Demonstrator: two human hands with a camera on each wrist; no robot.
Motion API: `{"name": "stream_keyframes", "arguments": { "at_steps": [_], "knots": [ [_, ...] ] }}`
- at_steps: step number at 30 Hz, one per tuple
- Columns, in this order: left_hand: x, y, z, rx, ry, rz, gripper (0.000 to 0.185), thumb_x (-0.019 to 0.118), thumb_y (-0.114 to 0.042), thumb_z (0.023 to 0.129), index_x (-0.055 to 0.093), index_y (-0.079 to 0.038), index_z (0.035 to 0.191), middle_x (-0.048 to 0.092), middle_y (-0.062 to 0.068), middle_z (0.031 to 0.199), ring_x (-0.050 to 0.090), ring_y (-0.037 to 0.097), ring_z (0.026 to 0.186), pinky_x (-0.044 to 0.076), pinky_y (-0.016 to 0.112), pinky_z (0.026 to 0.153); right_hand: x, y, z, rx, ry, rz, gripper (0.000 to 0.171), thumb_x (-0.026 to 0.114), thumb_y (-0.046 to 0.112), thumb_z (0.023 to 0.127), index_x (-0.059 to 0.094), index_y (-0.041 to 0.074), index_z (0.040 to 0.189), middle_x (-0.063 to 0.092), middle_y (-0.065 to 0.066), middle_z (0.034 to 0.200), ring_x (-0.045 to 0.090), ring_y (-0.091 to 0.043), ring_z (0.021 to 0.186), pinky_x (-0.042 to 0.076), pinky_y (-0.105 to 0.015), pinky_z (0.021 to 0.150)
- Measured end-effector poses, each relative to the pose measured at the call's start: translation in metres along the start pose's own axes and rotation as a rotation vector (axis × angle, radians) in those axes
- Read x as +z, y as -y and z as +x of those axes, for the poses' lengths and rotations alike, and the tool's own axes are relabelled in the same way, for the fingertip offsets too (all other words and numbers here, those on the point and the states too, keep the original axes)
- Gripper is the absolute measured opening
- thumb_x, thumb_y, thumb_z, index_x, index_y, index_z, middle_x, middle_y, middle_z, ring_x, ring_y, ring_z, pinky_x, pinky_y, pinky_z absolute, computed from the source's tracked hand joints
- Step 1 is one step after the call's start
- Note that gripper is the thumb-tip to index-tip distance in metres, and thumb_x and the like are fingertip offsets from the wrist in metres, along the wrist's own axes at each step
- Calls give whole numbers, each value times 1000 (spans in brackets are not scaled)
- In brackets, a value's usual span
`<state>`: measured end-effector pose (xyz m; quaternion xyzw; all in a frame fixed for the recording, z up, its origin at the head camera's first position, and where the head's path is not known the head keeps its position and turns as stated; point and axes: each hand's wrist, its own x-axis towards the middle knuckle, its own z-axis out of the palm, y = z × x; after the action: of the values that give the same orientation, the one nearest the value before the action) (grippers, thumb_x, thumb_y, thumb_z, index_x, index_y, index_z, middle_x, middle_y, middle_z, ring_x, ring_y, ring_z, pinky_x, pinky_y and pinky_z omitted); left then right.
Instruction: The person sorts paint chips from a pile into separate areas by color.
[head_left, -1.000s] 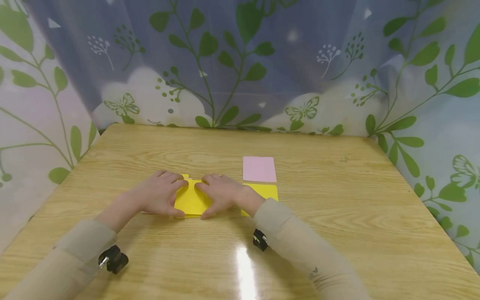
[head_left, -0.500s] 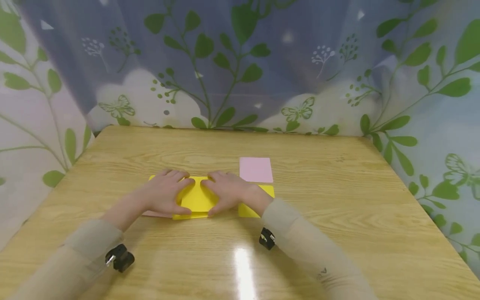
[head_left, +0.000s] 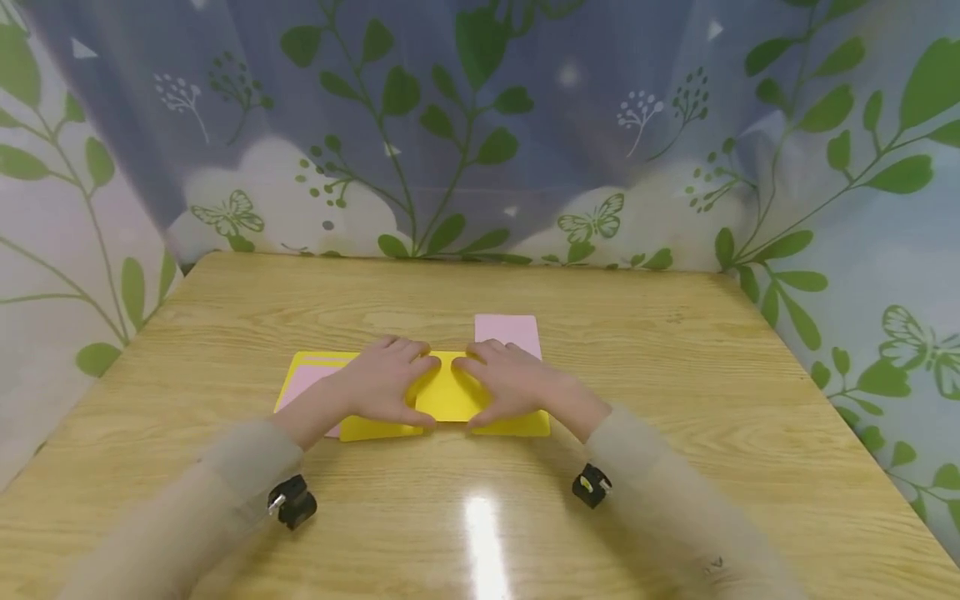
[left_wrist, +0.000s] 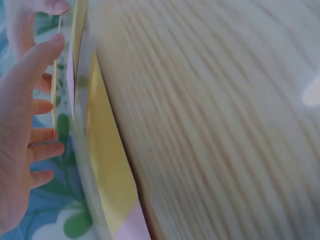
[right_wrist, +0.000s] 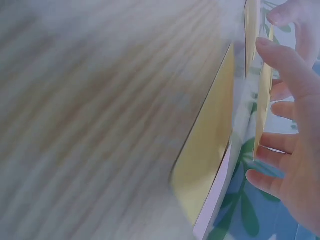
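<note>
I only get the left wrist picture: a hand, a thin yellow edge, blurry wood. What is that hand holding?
Observer: A yellow sheet. The head view shows the left hand and the right hand gripping it from either side.
Operator: Is anything else lying around?
Observer: A pink card lies flat on the table, just beyond the right hand.
Operator: And on the left hand's side?
Observer: A second sheet, also yellow, lies flat there with a pink piece on it, partly hidden by the left wrist.
</note>
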<state>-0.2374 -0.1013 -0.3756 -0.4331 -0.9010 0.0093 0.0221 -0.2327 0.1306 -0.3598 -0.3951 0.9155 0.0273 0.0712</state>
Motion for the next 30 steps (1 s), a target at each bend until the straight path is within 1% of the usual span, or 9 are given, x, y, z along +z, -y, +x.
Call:
{"name": "stream_keyframes", "arguments": {
  "at_steps": [4,9,12,18,22,25,30],
  "knots": [
    [4,-13,15,19,21,8,82,51,-71,76,48,-8,129,46,15,131,42,33,120,30,51,101,5,-10,-16,-2,-5,24,86,66,60,74,39,11,139,37,-14,140,33,-30,128,30,-46,103],
    [7,-27,29,48,1,52,83,48,-74,76,49,-8,127,48,13,127,45,31,117,32,47,99,12,-22,-32,-2,-8,58,85,67,57,74,40,8,138,37,-16,140,33,-32,128,29,-47,104],
    [8,-33,37,53,-7,55,82,47,-74,76,48,-8,126,49,11,124,46,29,114,34,45,98,15,-30,-39,1,-19,70,85,68,57,73,41,7,137,37,-17,139,34,-32,128,29,-46,104],
    [8,-42,50,59,19,52,84,47,-74,76,48,-8,127,49,9,118,46,27,111,34,42,97,19,-41,-50,19,-24,75,84,67,58,73,42,9,136,39,-15,138,35,-30,127,29,-46,104],
    [9,-45,56,56,43,69,85,46,-76,76,48,-10,128,49,6,115,45,24,109,33,40,97,22,-44,-54,14,-25,67,84,67,58,73,42,9,136,41,-14,136,37,-30,126,30,-46,103],
    [11,-46,58,59,51,57,85,47,-76,75,48,-9,128,49,6,113,45,23,107,34,40,96,23,-44,-55,2,-20,66,84,66,58,73,42,8,136,42,-14,136,37,-30,125,31,-46,103],
    [14,-46,59,60,61,52,85,46,-75,75,47,-9,129,48,7,115,44,23,107,34,41,96,24,-44,-55,7,-8,75,84,66,57,73,41,8,136,41,-14,136,37,-30,125,31,-47,102]
  ]
}}
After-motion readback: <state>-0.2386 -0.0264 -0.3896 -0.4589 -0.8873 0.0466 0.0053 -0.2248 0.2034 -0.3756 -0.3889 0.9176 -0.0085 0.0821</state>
